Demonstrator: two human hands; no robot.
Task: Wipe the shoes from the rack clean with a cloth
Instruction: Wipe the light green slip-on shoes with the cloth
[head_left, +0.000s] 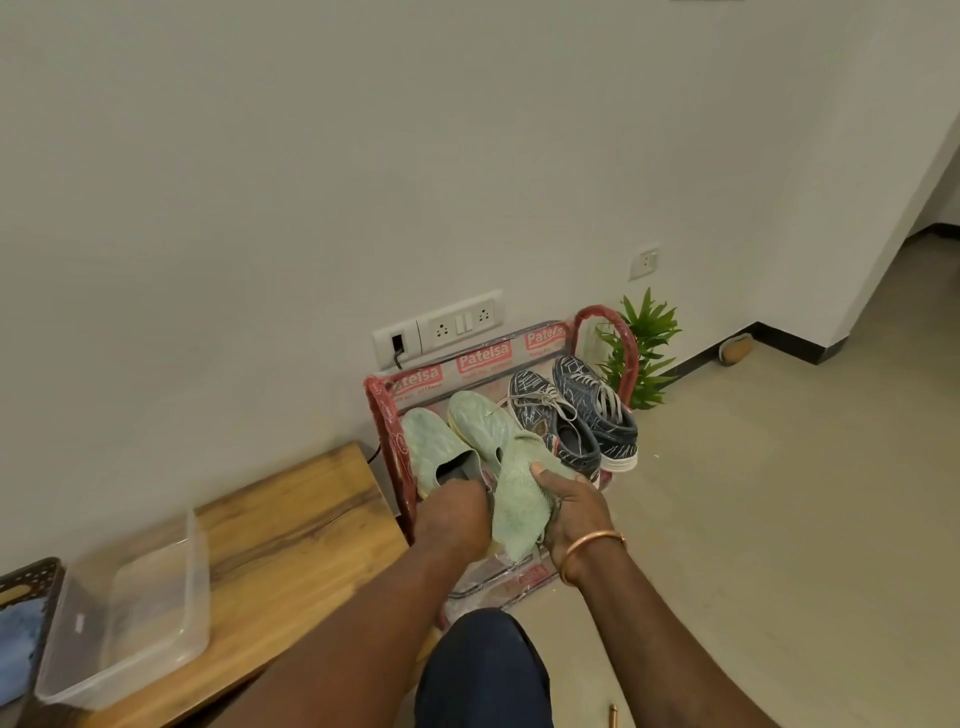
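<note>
Domestic interior, likely an entry corner: low shoe rack (402, 467) with green slip-ons (436, 447) and dark lace-ups (587, 410) against a plain painted wall (363, 156); socket plate (460, 323) just above; small green plant (647, 338) beside; wooden surface (291, 519) with clear plastic tub (156, 613) at left; dark skirting (789, 343) along pale floor (779, 493).

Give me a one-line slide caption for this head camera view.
Right hand holds a green cloth while the left hand grips a pale green shoe on the red rack.
</note>
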